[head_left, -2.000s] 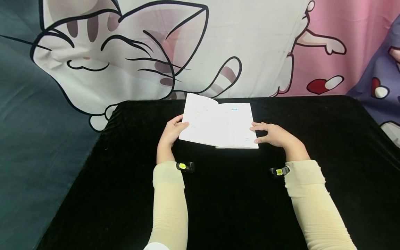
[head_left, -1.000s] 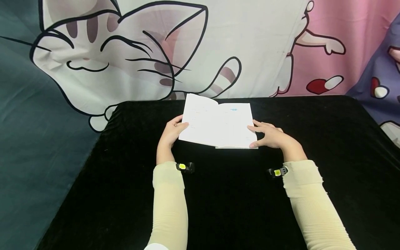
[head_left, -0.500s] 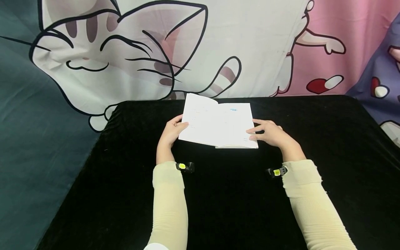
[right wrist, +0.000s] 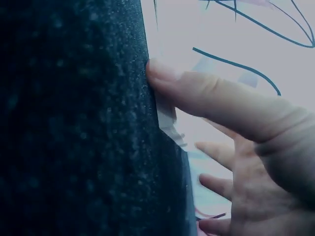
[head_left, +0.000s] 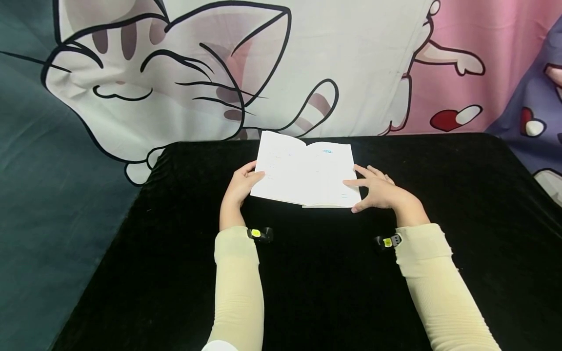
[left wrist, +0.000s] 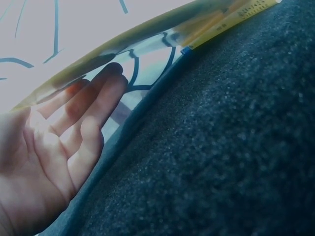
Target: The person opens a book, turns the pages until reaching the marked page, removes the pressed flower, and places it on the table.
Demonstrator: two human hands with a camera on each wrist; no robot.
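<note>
An open book (head_left: pixel 285 168) with white pages and small faint print lies toward the back of the black-covered table, its left half raised. My left hand (head_left: pixel 241 185) holds that half by its outer edge, thumb on the page. In the left wrist view, the fingers (left wrist: pixel 91 105) are behind the yellowish cover (left wrist: pixel 147 29). At the book's right side is my right hand (head_left: pixel 379 190), fingers spread. Its index finger lies over the right page, while the thumb touches the lower corner. The right wrist view has that thumb (right wrist: pixel 206 96) against the page edges (right wrist: pixel 166 115).
Black cloth (head_left: pixel 325 278) covers the table. Behind its far edge hangs a curtain (head_left: pixel 351 58) with a cartoon cat. Each wrist wears a small black camera, such as the left one (head_left: pixel 263 235). Both sleeves are cream-coloured.
My right hand has shifted slightly left along the book's edge; its index finger reaches farther over the page and its thumb has dropped to the corner. The right page's top has risen slightly. The left hand stays put.
</note>
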